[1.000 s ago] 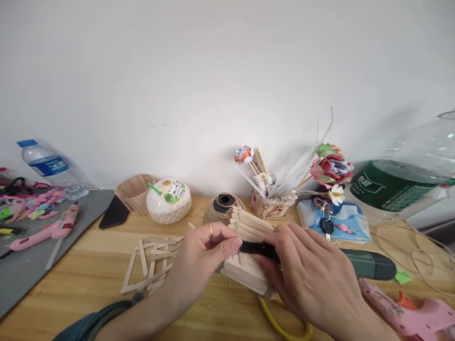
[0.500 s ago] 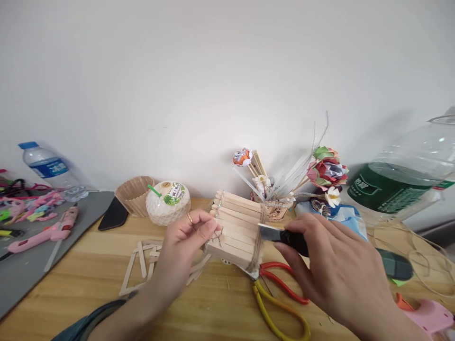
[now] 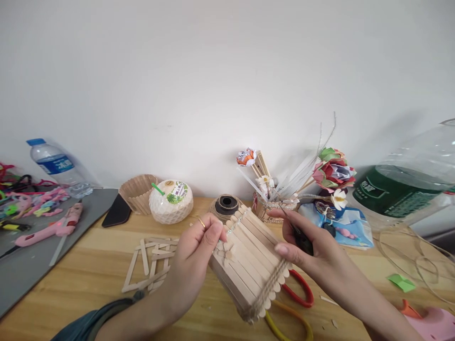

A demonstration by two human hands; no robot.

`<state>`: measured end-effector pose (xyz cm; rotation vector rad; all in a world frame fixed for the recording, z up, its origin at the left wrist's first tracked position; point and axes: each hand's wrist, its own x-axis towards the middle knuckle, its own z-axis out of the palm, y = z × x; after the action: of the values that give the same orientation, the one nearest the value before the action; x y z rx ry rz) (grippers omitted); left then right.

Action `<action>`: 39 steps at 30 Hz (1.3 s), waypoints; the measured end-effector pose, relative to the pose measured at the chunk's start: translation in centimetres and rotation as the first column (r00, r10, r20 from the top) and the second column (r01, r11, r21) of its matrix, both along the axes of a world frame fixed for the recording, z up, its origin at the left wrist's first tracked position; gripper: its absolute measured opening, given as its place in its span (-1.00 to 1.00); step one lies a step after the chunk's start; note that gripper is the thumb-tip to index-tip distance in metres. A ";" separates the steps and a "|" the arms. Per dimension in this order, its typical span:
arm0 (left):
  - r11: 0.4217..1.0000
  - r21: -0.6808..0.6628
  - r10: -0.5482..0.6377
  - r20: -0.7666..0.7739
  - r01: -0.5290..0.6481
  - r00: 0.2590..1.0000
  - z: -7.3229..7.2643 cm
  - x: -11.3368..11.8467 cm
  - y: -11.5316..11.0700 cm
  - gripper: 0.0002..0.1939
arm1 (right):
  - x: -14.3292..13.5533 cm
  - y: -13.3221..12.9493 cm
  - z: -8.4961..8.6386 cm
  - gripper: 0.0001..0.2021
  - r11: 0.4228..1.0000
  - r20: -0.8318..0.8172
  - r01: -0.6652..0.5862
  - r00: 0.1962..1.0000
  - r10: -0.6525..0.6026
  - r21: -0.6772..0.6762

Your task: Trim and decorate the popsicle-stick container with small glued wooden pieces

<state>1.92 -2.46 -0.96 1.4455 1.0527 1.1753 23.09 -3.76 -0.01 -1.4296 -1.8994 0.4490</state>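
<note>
Your left hand (image 3: pixel 195 251) pinches the stick box (image 3: pixel 250 253), now turned twine-end toward lower right; your right hand (image 3: pixel 320 248) grips the knife (image 3: pixel 304 242) clear of the small flower (image 3: pixel 226 252), leaving it exposed.

- A blue-capped water bottle (image 3: pixel 57 164) is standing at far left.
- A white coconut (image 3: pixel 170 210) with a green straw (image 3: pixel 158 189) is sitting on the tabletop (image 3: pixel 85 289).
- A large green-labelled bottle (image 3: pixel 396 189) is standing at right.
- Green paper (image 3: pixel 401 282) is lying nearer.
</note>
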 end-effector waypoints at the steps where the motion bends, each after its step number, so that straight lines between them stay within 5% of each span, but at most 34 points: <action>1: 1.000 0.008 0.018 -0.025 -0.017 1.000 0.0 0.1 -0.1 -0.67 | -0.2 -0.2 -0.1 -0.58 0.999 0.000 -0.018 1.000 0.018 0.046; 5: 0.995 0.092 0.061 -0.127 -0.050 0.990 -0.3 0.4 -0.3 -0.71 | -1.3 -1.3 -0.6 -0.76 0.940 0.091 -0.200 0.979 0.181 0.275; 9: 0.995 0.100 0.012 -0.212 0.009 0.977 -0.7 0.6 -0.5 -0.71 | -2.2 -1.7 -1.4 -0.58 0.913 0.108 -0.365 0.930 0.351 0.182; 21: 0.994 0.084 -0.046 -0.296 0.074 0.954 -0.7 0.9 -0.7 -0.72 | -2.7 -1.3 -1.7 -0.68 0.919 0.020 -0.390 0.921 0.389 0.054; 29: 0.994 0.065 -0.060 -0.309 0.084 0.949 -0.7 1.1 -0.7 -0.70 | -2.6 -1.9 -1.3 -0.66 0.925 0.261 -0.372 0.902 0.343 0.072; 34: 0.999 0.016 -0.046 -0.212 0.051 0.976 -0.7 0.9 -0.6 -0.71 | -1.7 -1.4 -0.7 -0.86 0.946 0.290 -0.248 0.939 0.183 0.207; 39: 0.998 -0.018 -0.060 -0.126 0.058 0.990 -0.6 0.7 -0.3 -0.73 | 0.0 -0.3 0.0 -0.82 0.935 0.097 0.199 0.967 -0.236 0.294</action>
<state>2.60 -2.81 -1.53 1.5454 1.0949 1.0432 23.09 -4.02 -0.02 -1.4819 -1.7921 -0.0245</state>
